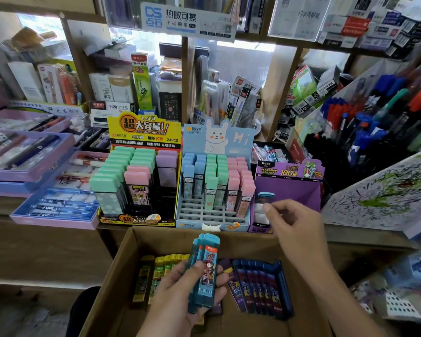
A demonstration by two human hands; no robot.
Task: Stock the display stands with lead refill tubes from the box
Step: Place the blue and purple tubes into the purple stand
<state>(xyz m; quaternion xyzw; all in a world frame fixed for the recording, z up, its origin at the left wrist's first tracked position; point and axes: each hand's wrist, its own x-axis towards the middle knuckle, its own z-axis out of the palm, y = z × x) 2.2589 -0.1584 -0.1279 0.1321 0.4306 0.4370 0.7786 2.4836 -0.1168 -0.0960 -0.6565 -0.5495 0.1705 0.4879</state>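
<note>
Right fingers [269, 208] blurred — teal tube [265, 197] half-hidden

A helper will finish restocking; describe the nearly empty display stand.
Behind the cardboard box, three display stands sit side by side. It is the purple stand at the right end. Unlike the yellow stand and the blue stand, both lined with pastel tubes, it shows one teal-capped tube.

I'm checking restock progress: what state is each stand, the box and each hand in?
Yellow stand, partly filled, front right slots empty.
Blue stand, back rows filled, front slots empty.
Purple stand, nearly empty, one teal-capped tube upright inside.
Box, open, tubes inside.
Teal tubes, bundled in left hand over the box.
Right hand, at the teal-capped tube; grip unclear.
</note>
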